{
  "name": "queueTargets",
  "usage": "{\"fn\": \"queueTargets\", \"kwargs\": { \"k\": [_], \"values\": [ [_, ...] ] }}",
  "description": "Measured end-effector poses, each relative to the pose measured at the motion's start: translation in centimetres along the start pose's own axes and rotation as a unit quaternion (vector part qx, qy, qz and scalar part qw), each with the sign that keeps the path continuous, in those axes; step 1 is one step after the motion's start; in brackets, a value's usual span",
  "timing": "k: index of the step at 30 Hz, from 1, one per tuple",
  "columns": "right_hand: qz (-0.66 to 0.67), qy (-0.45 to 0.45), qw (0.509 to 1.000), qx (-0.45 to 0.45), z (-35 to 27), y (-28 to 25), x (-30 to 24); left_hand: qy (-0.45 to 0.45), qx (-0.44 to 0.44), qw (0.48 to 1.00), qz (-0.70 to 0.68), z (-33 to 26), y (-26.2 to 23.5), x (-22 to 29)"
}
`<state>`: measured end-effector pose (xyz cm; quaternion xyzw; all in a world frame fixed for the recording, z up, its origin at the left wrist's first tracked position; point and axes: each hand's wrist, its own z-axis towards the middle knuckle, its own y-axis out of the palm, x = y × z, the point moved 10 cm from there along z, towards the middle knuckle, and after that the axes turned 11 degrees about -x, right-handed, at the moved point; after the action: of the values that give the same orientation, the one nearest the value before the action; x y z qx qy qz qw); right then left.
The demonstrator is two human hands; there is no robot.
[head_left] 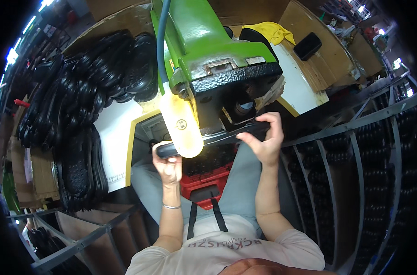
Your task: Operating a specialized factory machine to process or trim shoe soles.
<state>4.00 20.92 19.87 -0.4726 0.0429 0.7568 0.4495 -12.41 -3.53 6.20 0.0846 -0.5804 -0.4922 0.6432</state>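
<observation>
White tabletop (114, 146) at nine o'clock; black sole (220, 138), pinched by left hand (168, 169) and right hand (269, 145), is best kept steady beneath green machine (213, 41).

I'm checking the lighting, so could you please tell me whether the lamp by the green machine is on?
On: the lamp glows a bright yellow-white.

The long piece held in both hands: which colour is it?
The long piece is black: head view.

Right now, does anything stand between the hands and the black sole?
Nothing visible does: the left hand grips one end of the black sole, the right hand the other. The glowing lamp hides part of it here.
</observation>
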Motion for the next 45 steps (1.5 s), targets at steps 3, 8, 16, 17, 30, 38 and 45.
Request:
{"fn": "queueTargets", "kwargs": {
  "k": [3, 8, 16, 17, 30, 38, 45],
  "values": [
    [0.045, -0.016, 0.998, -0.038, -0.2, 2.9, 0.2, 0.024, -0.009, 1.000, 0.004, -0.3, -0.6, 2.3],
    [0.338, 0.084, 0.937, -0.006, -3.4, 3.6, 10.4, 0.038, -0.063, 0.982, 0.176, -0.5, 2.8, 2.6],
    [0.488, 0.151, 0.857, 0.071, -7.8, 5.8, 19.7, -0.035, -0.095, 0.959, 0.266, 0.5, 7.5, -3.1],
    [0.487, 0.149, 0.858, 0.072, -8.1, 5.6, 20.2, -0.015, -0.092, 0.941, 0.324, 0.4, 7.6, -3.3],
    [0.130, 0.077, 0.975, 0.165, -3.7, -6.1, 10.4, -0.008, -0.086, 0.968, 0.236, 1.1, 7.3, -3.3],
    [-0.012, -0.028, 0.996, 0.087, -0.4, -5.6, 4.7, -0.009, -0.054, 0.980, 0.192, 1.2, 6.0, -1.5],
    [0.037, -0.052, 0.997, 0.034, 0.1, -0.1, 1.0, 0.034, -0.018, 0.984, 0.176, 0.5, 0.7, 2.0]
  ]
}}
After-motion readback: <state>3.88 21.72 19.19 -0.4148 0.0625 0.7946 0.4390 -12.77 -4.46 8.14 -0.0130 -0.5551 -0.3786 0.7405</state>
